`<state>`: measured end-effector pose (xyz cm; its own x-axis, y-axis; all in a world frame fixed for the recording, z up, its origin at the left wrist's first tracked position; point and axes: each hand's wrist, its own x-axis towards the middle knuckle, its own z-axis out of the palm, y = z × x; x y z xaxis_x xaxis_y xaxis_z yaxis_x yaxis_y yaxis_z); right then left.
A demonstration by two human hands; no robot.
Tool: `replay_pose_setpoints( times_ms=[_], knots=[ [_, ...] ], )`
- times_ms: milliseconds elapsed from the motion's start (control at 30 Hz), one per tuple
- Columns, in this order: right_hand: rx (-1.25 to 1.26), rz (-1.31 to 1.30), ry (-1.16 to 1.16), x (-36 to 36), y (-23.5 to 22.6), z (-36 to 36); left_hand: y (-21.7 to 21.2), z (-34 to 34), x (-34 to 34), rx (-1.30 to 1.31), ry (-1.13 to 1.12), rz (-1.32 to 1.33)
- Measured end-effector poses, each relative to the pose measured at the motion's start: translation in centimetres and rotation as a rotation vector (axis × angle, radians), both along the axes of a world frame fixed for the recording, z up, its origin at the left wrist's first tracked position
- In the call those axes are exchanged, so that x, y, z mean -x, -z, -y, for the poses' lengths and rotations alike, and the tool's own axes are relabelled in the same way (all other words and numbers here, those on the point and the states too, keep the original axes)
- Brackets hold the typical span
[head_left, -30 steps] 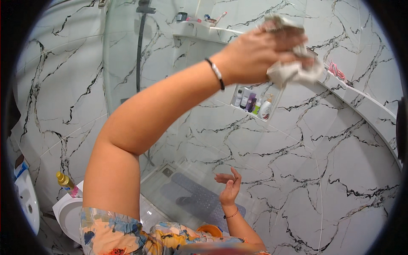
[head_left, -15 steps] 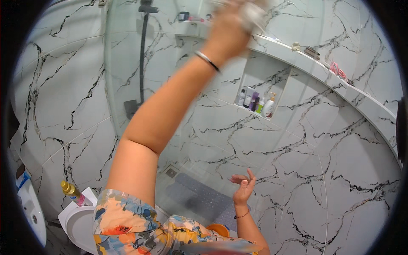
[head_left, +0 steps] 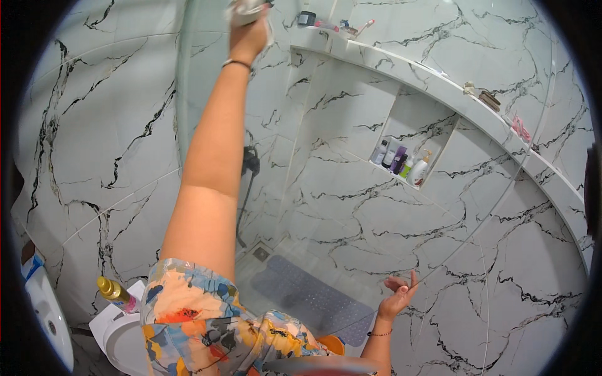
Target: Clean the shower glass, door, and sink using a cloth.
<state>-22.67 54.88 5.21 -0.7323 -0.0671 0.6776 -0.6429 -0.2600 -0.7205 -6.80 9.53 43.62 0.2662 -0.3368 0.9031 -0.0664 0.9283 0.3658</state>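
Observation:
High on the glass shower panel, my left hand is closed on a crumpled white cloth, with part of it hanging beside the wrist. The top of that hand reaches the picture's upper edge, so some fingers are hidden. My left arm is stretched almost straight up. Low on the right, my right hand is raised with its fingers apart and nothing in it. It is close to the curved edge line of the glass; whether it touches the glass I cannot tell.
Several bottles fill a wall niche. A marble ledge carries a dark jar, a brush and a pink item. A grey bath mat covers shower floor. Lower left are a toilet, yellow-capped bottle and washbasin.
My left hand has swept left across the glass with the cloth. My right hand sits lower and farther right in the picture. The view has shifted slightly.

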Motion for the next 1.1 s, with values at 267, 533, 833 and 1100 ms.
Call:
replay_pose_setpoints(
  times_ms=[267, 533, 833, 1100],
  knots=[
    [0.014, -0.02, 0.115, 0.2, -0.2, 0.1, 20.8, 15.4, -5.1, -0.758, 0.064, -0.234],
    [-0.018, 0.015, 0.139, -0.7, -0.1, 0.0, 15.1, 0.0, -1.2, -0.236, 0.271, -0.095],
    [0.003, 0.12, 0.217, -1.2, 0.3, 0.6, 25.3, -25.3, 3.9, 0.829, 0.541, 0.925],
    [-0.153, 0.18, 0.15, -3.1, -0.1, 0.1, 31.5, -19.6, 3.0, 0.594, 0.146, 0.663]
  ],
)
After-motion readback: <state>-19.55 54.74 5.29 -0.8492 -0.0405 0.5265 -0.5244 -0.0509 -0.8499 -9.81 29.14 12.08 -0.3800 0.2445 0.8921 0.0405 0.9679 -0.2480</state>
